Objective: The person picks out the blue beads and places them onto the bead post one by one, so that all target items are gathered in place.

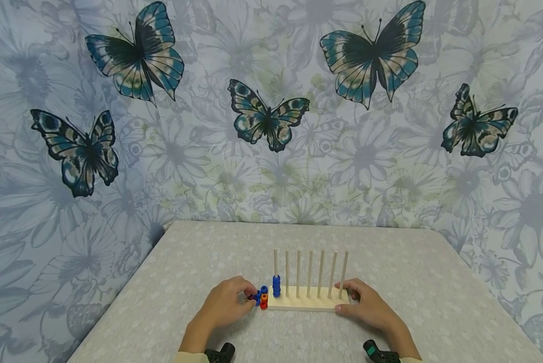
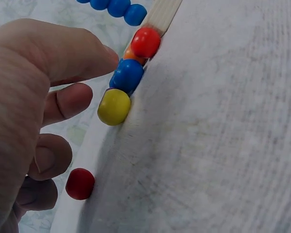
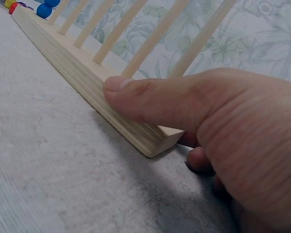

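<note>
A pale wooden peg stand [image 1: 303, 303] has a row of upright pegs, and several blue beads [image 1: 277, 286] are stacked on the leftmost one. At its right end my right hand [image 1: 370, 306] grips the base, the thumb [image 3: 136, 99] on the front edge and the fingers behind. My left hand [image 1: 226, 304] is at the loose beads beside the left end, fingers loosely bent. In the left wrist view its thumb tip is right by a blue bead [image 2: 128, 75], with nothing visible between thumb and index finger. A red bead [image 2: 146, 42], an orange bead [image 2: 134, 55] and a yellow bead [image 2: 114, 107] cluster there.
Another red bead [image 2: 80, 184] lies apart from the cluster, near the left hand's lower fingers. A light patterned cloth covers the table [image 1: 217, 252]. Behind it stands a wall [image 1: 280, 186] with flowers and butterflies on it.
</note>
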Action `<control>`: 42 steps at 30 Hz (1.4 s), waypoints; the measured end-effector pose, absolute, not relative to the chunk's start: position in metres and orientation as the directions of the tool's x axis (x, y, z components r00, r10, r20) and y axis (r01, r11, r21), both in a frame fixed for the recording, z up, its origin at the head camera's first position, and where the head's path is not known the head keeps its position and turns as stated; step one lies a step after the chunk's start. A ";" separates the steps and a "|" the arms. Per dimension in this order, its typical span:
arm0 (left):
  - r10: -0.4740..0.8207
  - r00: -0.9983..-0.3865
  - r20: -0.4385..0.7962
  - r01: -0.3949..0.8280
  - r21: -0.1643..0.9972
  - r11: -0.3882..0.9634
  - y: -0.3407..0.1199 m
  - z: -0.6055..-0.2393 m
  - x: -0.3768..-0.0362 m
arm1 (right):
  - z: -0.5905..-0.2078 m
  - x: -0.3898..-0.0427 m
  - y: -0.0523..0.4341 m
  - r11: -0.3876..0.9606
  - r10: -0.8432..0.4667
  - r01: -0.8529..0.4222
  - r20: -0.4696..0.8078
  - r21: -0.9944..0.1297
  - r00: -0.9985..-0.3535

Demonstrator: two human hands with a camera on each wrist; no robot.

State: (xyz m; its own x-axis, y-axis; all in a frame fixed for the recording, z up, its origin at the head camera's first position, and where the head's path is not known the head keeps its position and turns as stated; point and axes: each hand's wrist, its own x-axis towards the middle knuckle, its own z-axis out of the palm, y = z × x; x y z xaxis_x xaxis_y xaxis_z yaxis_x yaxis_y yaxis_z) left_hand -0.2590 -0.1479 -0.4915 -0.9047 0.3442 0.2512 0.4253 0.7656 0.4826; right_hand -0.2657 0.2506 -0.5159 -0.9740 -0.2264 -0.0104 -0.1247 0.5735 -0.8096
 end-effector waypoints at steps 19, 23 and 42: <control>0.369 -0.894 0.253 0.446 0.425 0.788 -0.145 -0.496 -0.264 | -0.512 -0.266 0.252 0.567 -0.225 -0.121 -0.012 -0.815 -0.974; 0.369 -0.895 0.252 0.444 0.411 0.796 -0.144 -0.497 -0.264 | -0.512 -0.266 0.251 0.565 -0.222 -0.117 -0.014 -0.817 -0.975; 0.371 -0.881 0.293 0.463 0.376 0.803 -0.145 -0.500 -0.260 | -0.514 -0.265 0.249 0.568 -0.217 -0.108 -0.022 -0.816 -0.976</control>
State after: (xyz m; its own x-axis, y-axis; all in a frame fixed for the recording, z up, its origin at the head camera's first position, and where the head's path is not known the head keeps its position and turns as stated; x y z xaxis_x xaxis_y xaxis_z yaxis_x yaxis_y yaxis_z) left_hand -0.2598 -0.1449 -0.5003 -0.8813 0.3711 0.2925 0.4628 0.8028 0.3759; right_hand -0.2653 0.2492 -0.5142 -0.9760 -0.2166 -0.0217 -0.1080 0.5684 -0.8156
